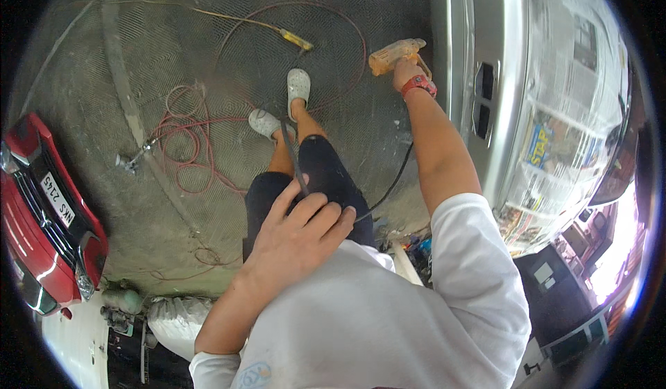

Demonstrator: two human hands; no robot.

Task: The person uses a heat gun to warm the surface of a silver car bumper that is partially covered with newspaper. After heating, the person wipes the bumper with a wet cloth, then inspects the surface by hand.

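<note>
Orange tool in right hand, out in front at the person's right, beside the silver car; can't tell if touching. Right arm stretched well forward, elbow nearly straight, red watch on wrist; fingers closed round the tool's handle. Left arm bent across the front, left hand back up near the waist, fingers curled on black cord. Red hose coiled on floor, red car far left.

A white T-shirt, dark shorts and red wristwatch are worn.
</note>
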